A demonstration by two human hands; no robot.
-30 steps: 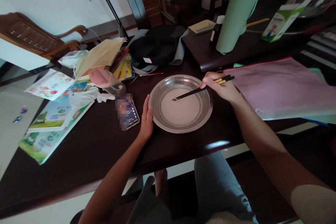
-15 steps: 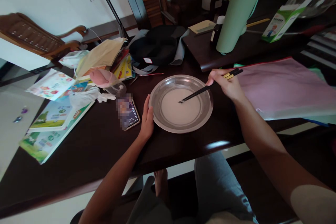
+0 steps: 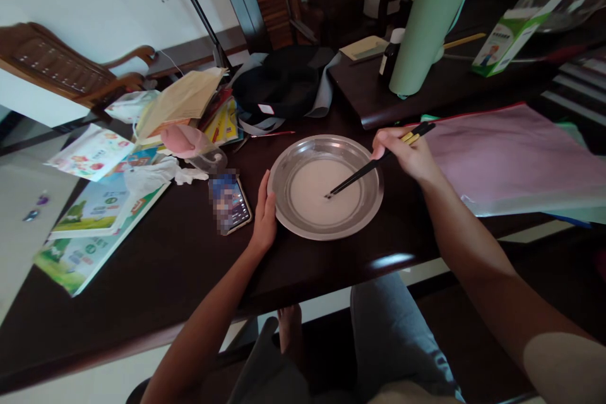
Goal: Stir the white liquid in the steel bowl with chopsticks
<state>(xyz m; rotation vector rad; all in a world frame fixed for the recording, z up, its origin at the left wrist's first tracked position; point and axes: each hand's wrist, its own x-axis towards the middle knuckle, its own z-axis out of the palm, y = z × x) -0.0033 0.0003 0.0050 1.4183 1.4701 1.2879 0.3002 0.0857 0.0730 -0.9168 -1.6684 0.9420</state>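
Observation:
A round, shallow metal plate (image 3: 326, 231) stands on the dark table, with a milky white liquid (image 3: 322, 199) in its middle. My left hand (image 3: 266, 218) holds the plate's left side, fingers along the rim. In my right hand (image 3: 398, 150) is a pair of black chopsticks (image 3: 358, 173) with gold bands near the upper ends. They slant down to the left over the plate's right rim, and their tips dip into the liquid. A phone (image 3: 231, 201) with a lit, partly blurred screen lies just left of my left hand.
Booklets (image 3: 101, 221), tissue (image 3: 154, 175) and a pink-topped clear container (image 3: 184, 142) crowd the left side. Behind the plate sits a black bag (image 3: 284, 85). A tall green flask (image 3: 433, 22), a dark bottle (image 3: 391, 53) and a small box (image 3: 514, 38) stand back right, beyond a pink folder (image 3: 516, 161).
The chopstick tips have shifted slightly toward me in the liquid, and my right hand has moved a little left. My left hand stays on the plate.

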